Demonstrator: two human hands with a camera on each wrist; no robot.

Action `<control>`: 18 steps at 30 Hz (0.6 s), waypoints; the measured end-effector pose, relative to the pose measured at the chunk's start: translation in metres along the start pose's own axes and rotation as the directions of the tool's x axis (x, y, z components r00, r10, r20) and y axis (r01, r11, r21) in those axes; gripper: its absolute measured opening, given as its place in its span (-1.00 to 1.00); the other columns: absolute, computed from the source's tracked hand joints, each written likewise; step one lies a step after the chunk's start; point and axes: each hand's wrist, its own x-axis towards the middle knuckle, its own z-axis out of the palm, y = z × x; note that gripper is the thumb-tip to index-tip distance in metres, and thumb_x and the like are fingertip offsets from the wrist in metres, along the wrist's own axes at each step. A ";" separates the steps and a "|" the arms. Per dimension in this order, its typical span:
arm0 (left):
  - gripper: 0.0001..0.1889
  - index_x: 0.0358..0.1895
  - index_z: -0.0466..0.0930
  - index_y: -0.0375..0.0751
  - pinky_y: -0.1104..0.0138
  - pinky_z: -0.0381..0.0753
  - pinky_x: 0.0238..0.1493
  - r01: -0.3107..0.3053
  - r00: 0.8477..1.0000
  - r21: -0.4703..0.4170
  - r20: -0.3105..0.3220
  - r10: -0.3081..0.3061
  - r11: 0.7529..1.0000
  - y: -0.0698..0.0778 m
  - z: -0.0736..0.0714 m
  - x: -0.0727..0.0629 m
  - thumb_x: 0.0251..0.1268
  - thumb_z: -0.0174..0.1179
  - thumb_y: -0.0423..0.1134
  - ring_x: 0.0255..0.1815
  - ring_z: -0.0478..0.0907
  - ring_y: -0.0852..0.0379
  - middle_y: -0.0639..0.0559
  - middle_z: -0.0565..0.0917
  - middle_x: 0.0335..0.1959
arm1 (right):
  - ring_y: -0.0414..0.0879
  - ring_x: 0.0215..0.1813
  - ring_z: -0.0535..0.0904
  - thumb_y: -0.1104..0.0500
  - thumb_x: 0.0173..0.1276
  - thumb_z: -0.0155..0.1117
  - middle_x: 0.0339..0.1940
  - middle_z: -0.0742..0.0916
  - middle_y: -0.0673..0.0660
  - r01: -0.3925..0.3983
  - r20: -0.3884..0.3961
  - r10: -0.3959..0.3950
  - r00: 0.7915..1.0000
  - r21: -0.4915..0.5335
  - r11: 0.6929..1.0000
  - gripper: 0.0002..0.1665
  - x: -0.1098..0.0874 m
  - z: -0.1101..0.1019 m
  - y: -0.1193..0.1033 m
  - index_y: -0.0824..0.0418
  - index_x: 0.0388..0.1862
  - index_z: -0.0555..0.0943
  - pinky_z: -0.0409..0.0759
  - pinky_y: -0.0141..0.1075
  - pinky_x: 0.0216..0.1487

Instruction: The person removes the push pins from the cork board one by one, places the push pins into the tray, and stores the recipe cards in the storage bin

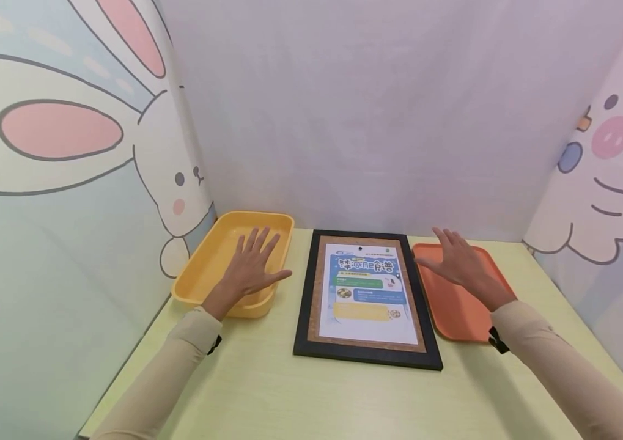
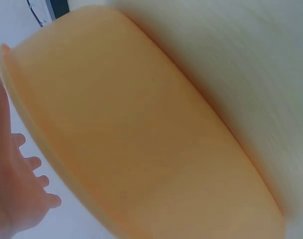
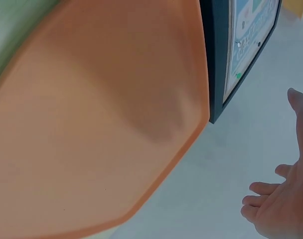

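Note:
My left hand (image 1: 247,269) is held over the yellow plastic bin (image 1: 223,235), fingers spread and nothing in it. In the left wrist view the bin's outer wall (image 2: 141,129) fills the middle, with the left hand (image 2: 17,184) beyond its rim. Above the shallow orange tray (image 1: 457,315) hovers my right hand (image 1: 460,263), fingers straight and thumb out, also holding nothing. The right wrist view has that hand (image 3: 286,199) past the tray's edge, and a shadow falls on the tray. Between the two hands lies a black-framed board (image 1: 366,360) with a printed paper sheet (image 1: 368,293) on it.
Everything lies on a pale wooden table (image 1: 267,391). A light curtain-like wall (image 1: 344,122) stands behind, and printed side panels carry a cartoon rabbit (image 1: 162,159) at left and another cartoon animal (image 1: 608,201) at right. The board's right edge sits close against the tray.

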 end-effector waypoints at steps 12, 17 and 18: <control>0.08 0.70 0.00 -0.10 -0.25 -0.24 0.61 -0.009 0.999 -0.038 0.041 0.011 0.999 0.011 0.004 0.003 0.32 0.04 0.52 0.71 -0.20 -0.26 -0.21 -0.03 0.71 | 0.53 0.54 0.15 -0.29 0.37 0.40 0.58 0.20 0.58 -0.003 0.045 0.003 0.999 0.009 1.000 0.23 0.006 0.005 -0.013 0.41 0.66 0.06 0.22 0.45 0.41; 0.07 0.70 0.00 -0.08 -0.21 -0.23 0.62 -0.021 0.998 -0.061 0.061 0.024 0.998 0.016 0.005 0.005 0.32 0.06 0.51 0.72 -0.21 -0.25 -0.20 -0.05 0.72 | 0.52 0.53 0.18 -0.27 0.37 0.40 0.58 0.22 0.57 -0.009 0.049 0.008 0.999 0.021 1.000 0.21 0.009 0.008 -0.016 0.41 0.66 0.07 0.26 0.44 0.39; 0.07 0.70 0.01 -0.09 -0.21 -0.23 0.62 -0.024 0.998 -0.068 0.062 0.028 0.997 0.017 0.005 0.006 0.32 0.07 0.50 0.72 -0.21 -0.24 -0.20 -0.05 0.72 | 0.52 0.53 0.19 -0.28 0.37 0.40 0.57 0.22 0.57 -0.008 0.049 0.007 0.999 0.022 1.000 0.21 0.009 0.009 -0.017 0.40 0.65 0.08 0.26 0.44 0.38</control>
